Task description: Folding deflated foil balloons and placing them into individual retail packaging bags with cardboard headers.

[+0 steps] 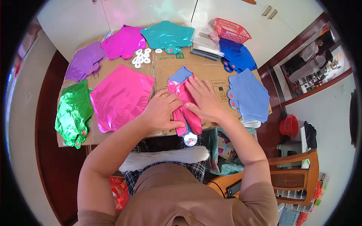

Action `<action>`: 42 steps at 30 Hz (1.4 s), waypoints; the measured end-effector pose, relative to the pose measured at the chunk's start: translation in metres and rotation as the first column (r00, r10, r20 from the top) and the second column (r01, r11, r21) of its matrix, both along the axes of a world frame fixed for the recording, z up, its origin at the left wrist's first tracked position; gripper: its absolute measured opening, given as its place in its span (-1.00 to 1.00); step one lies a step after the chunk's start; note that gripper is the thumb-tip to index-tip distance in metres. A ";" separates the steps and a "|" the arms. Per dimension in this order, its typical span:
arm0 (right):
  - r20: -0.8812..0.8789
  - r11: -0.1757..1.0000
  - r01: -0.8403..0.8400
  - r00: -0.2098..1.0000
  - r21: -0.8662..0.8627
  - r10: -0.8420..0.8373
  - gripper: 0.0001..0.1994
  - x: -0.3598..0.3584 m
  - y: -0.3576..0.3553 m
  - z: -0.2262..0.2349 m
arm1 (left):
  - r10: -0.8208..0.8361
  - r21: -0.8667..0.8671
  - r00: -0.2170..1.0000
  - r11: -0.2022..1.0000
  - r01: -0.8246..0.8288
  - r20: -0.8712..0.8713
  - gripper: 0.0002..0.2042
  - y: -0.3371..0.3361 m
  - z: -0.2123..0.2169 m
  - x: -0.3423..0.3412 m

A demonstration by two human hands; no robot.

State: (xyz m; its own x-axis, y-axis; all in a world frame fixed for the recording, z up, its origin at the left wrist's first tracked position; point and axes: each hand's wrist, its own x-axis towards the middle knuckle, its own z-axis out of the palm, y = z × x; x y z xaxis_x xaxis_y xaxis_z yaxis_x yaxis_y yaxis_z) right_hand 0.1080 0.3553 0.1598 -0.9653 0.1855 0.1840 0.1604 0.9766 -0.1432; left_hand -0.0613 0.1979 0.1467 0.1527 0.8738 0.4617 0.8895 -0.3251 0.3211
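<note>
In front of me a flat pink foil balloon (181,93) lies folded into a narrow strip on the cardboard, with blue foil showing at its top. A white round tab with a printed picture (190,139) sticks out at its near end, over the table edge. My left hand (163,110), a ring on one finger, has bent fingers and thumb gripping the strip's left side. Laid along its right side, my right hand (203,98) presses with fingers stretched out. Left of my hands lies a stack of pink foil balloons (122,98), spread flat.
Around the table lie foil balloons: green (74,113), purple (85,62), magenta (122,40), teal (167,35), dark blue (238,54) and light blue (249,96). White rings (141,58) sit at the back, near a red basket (232,31). White string (166,157) lies across my lap.
</note>
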 end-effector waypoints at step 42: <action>0.243 0.623 0.480 0.870 -0.617 -0.430 -0.73 -0.023 0.002 -0.001 | 0.057 -0.060 0.998 0.996 -0.058 -0.017 -0.35 -0.002 0.010 0.014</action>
